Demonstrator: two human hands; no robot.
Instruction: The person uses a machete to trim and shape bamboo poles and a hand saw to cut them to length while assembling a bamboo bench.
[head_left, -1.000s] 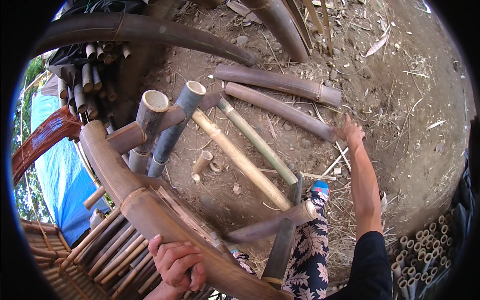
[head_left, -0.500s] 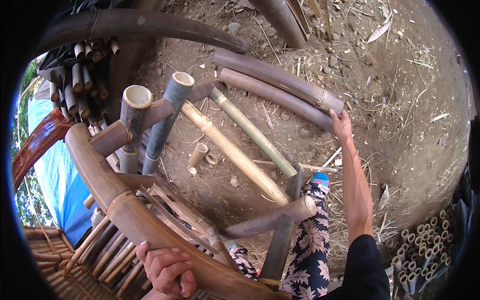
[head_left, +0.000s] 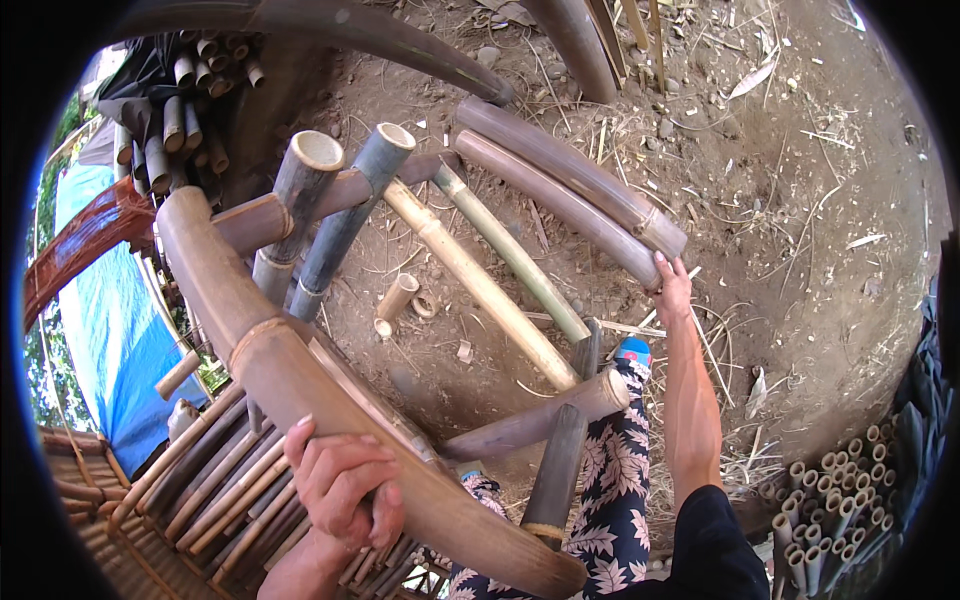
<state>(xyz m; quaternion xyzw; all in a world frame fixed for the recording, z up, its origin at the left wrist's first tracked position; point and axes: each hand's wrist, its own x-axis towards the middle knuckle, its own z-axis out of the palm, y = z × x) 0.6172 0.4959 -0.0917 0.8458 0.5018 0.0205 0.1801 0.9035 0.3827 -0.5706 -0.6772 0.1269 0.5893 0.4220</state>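
Note:
A thick, curved brown bamboo pole (head_left: 330,400) slants across the lower left, over a bamboo frame (head_left: 350,190) with upright cut posts. The fingers of my left hand (head_left: 345,485) are curled against its near side, gripping it. Out to the right, my right hand (head_left: 674,285) has its fingers closed at the end of the nearer brown bamboo pole (head_left: 560,205) on the ground. A second brown bamboo pole (head_left: 575,170) lies alongside, just beyond. How far my right fingers reach under the pole is hidden.
A pale bamboo pole (head_left: 480,280) and a greenish one (head_left: 515,255) span the frame. Short bamboo offcuts (head_left: 398,293) lie on the dirt inside it. Bundled bamboo tubes stand at lower right (head_left: 835,500) and upper left (head_left: 175,125). A blue tarp (head_left: 115,330) hangs left.
My right hand has shifted from the farther ground pole's end to the nearer one's. The curved pole and my left hand appear farther right, and the whole view has shifted somewhat.

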